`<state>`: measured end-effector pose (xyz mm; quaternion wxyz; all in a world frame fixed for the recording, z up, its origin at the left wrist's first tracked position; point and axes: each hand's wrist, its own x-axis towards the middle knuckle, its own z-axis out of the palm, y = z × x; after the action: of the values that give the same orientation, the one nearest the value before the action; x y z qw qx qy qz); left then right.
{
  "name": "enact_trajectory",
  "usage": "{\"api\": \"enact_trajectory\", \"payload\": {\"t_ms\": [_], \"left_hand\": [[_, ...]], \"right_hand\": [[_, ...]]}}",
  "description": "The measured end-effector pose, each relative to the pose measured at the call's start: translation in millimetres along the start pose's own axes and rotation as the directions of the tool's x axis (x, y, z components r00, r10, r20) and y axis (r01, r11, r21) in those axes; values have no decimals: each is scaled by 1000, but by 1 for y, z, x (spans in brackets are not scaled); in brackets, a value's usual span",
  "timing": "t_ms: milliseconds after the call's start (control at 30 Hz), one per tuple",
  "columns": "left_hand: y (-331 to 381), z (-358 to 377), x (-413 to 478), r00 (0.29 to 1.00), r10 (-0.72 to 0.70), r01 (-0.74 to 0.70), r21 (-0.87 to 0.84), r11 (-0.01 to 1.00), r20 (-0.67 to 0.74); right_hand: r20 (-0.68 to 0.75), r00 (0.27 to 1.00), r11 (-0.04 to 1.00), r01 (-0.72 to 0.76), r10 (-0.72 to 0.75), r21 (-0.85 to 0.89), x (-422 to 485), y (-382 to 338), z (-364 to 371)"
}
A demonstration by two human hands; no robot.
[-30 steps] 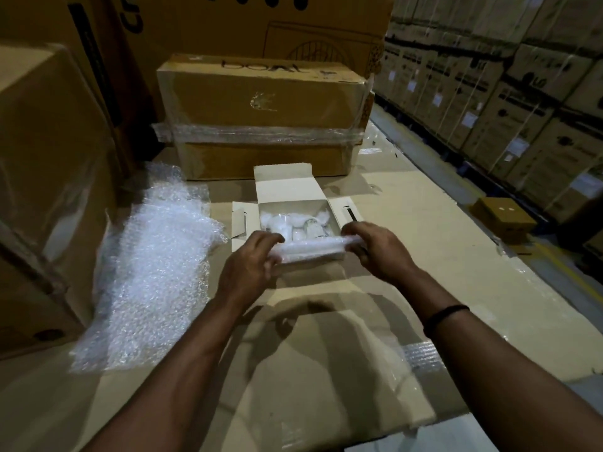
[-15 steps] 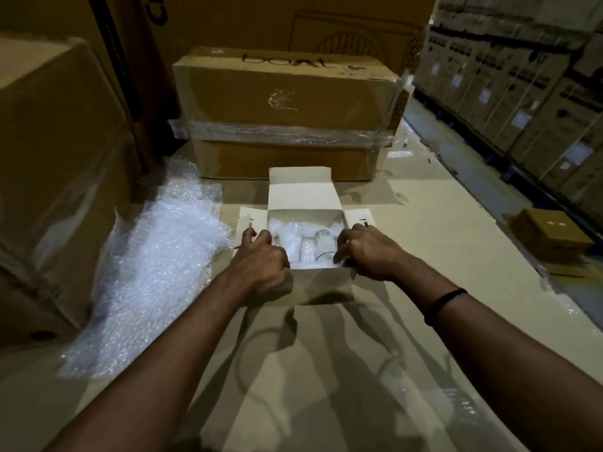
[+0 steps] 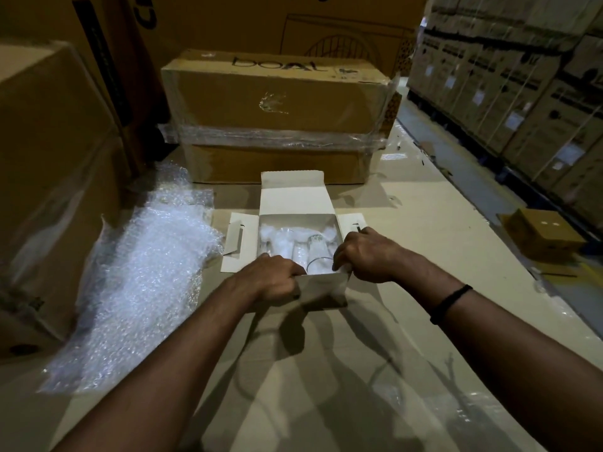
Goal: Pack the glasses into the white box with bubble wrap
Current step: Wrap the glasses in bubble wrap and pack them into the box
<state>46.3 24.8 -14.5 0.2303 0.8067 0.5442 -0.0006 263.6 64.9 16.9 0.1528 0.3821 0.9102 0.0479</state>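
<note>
Wrapped glass (image 3: 283, 245) now inside white box (image 3: 293, 199)

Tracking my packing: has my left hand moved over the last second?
Yes. Against the white box, the left hand dropped from above the near edge onto the near flap, which it now grips.

Worktop: flat brown cardboard (image 3: 424, 203) under clear film, crossed by shadows.
Back: long carton (image 3: 277, 102) banded with clear tape, lying on the worktop; a bigger printed carton (image 3: 261, 21) behind it.
Left: tall carton (image 3: 49, 158) close beside the worktop.
Right: grey floor aisle (image 3: 456, 151), a small box (image 3: 541, 233) at its near end, strapped cartons (image 3: 522, 93) stacked in a wall beyond.
Light: dim, yellowish.
</note>
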Motion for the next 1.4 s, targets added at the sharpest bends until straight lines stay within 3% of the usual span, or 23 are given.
{"api": "enact_trajectory", "payload": {"t_ms": [67, 133, 233, 333, 433, 600, 800, 933, 1000, 1133, 1233, 1300, 1400], "left_hand": [[-4, -7, -5, 995, 7, -8, -12, 1000, -95], [-15, -16, -12, 980, -2, 26, 116, 993, -199], [-24, -19, -19, 992, -25, 68, 356, 932, -123], [-18, -15, -15, 997, -68, 79, 445, 892, -42], [-17, -19, -13, 996, -87, 81, 414, 907, -5], [-15, -15, -10, 999, -35, 37, 85, 996, -31], [-3, -10, 3, 993, -22, 6, 134, 991, 118], [-21, -21, -6, 1000, -23, 22, -49, 999, -21], [-30, -27, -11, 998, -16, 20, 48, 999, -68], [-32, -17, -13, 997, -51, 32, 317, 948, 51], [-27, -9, -10, 993, -77, 37, 381, 924, 90], [-26, -11, -14, 997, -58, 37, 352, 935, 50], [-33, -15, -23, 992, 11, 32, 339, 940, -123]], "right_hand": [[-40, 999, 999, -21, 20, -34, -5, 4, -2], [-73, 997, 997, -37, 33, -60, -10, 7, -2], [-20, 999, 995, -28, 27, -100, -10, 4, -1], [45, 999, 984, -7, 16, -178, -2, -6, 1], [69, 997, 984, -12, 25, -179, 2, -7, -3], [63, 998, 999, -24, 21, 45, 3, -17, -16], [268, 963, 996, -56, 38, 62, 13, -35, -23], [214, 974, 994, -92, 79, 54, 3, -22, -29], [169, 979, 993, -107, 113, -43, -5, -12, -28], [214, 968, 986, -104, 131, -131, -10, -10, -11], [245, 961, 983, -89, 126, -158, -5, -15, -1], [229, 964, 984, -104, 136, -148, -6, -16, -1], [146, 980, 980, -108, 133, -169, -10, -12, -1]]}}
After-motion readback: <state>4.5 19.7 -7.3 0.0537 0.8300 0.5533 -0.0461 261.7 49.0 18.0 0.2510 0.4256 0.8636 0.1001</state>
